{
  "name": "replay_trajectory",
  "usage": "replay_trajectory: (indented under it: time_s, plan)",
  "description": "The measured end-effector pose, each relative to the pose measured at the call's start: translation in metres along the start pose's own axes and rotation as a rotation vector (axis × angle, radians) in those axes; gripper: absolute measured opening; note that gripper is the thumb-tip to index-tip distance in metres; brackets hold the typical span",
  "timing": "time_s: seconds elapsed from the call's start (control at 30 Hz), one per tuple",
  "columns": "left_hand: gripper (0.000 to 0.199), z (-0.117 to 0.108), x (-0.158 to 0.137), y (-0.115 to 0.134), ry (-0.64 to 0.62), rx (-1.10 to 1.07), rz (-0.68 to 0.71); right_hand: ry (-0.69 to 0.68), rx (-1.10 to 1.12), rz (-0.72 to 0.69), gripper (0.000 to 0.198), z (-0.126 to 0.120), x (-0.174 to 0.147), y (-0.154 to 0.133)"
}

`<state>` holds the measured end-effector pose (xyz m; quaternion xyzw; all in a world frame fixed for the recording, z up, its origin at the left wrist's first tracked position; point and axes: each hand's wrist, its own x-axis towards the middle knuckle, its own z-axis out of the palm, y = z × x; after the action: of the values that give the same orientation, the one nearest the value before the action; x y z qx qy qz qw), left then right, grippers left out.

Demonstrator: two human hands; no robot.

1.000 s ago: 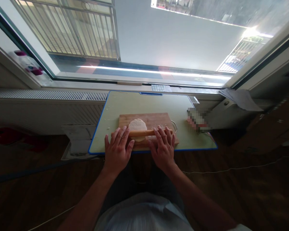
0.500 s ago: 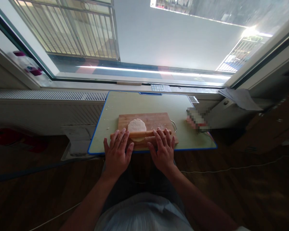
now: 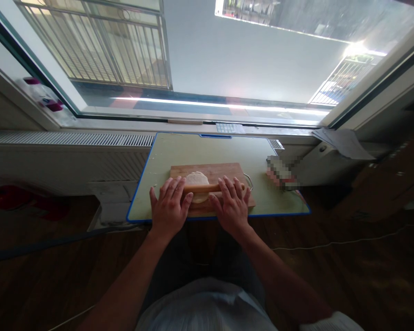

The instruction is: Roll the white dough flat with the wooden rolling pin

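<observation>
A wooden rolling pin (image 3: 203, 188) lies crosswise over a flat round of pale dough (image 3: 197, 178), which shows on both sides of it. My left hand (image 3: 168, 202) is closed over the pin's left end, fingers bent across the top and thumb toward the middle. At the other end, my right hand (image 3: 232, 202) grips the pin the same way, its fingers slightly apart. Under the dough is a wooden cutting board (image 3: 224, 169) with a metal handle (image 3: 249, 180) on its right side. The undersides of both hands are hidden.
The cutting board rests on a larger pale green board (image 3: 179, 149) with a blue rim. A blurred-out object (image 3: 282, 174) sits on its right side. Behind are a radiator (image 3: 72, 138), a window and papers (image 3: 343, 141). A bottle (image 3: 43, 94) stands at the left.
Both hands have rolled the pin slightly away from me over the dough. More of the dough's near side now shows, and less of its far side.
</observation>
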<state>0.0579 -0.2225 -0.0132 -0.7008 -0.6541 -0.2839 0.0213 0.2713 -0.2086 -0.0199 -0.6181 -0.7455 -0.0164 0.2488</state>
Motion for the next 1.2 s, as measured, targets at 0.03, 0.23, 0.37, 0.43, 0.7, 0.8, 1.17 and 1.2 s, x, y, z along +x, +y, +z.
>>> replay_trajectory:
  time_s: [0.03, 0.23, 0.37, 0.43, 0.7, 0.8, 1.17, 1.2]
  plan:
    - [0.059, 0.000, 0.004, 0.000, -0.008, 0.000, -0.008, -0.005, 0.000, 0.000, 0.056, 0.000, 0.004, 0.000]
    - [0.058, 0.000, 0.028, -0.001, -0.065, -0.003, -0.041, -0.036, -0.011, 0.014, 0.056, 0.004, 0.026, 0.000]
    - [0.056, 0.003, 0.043, -0.002, -0.084, 0.001, -0.055, -0.051, -0.013, 0.029, 0.055, 0.008, 0.040, 0.001]
    - [0.055, 0.004, 0.048, -0.003, -0.090, 0.005, -0.058, -0.056, -0.012, 0.030, 0.055, 0.009, 0.045, 0.001]
    - [0.057, 0.000, 0.031, -0.003, -0.061, 0.002, -0.031, -0.058, -0.036, 0.020, 0.053, 0.001, 0.035, -0.003]
    - [0.057, -0.002, 0.015, -0.003, -0.043, 0.002, -0.012, -0.039, -0.040, -0.016, 0.054, -0.004, 0.020, -0.003]
    - [0.055, 0.000, -0.039, -0.006, 0.044, -0.004, 0.054, 0.029, -0.009, -0.051, 0.062, -0.010, -0.030, -0.002]
    - [0.055, 0.001, -0.041, -0.006, 0.058, -0.007, 0.059, 0.031, -0.005, -0.048, 0.062, -0.010, -0.033, -0.002]
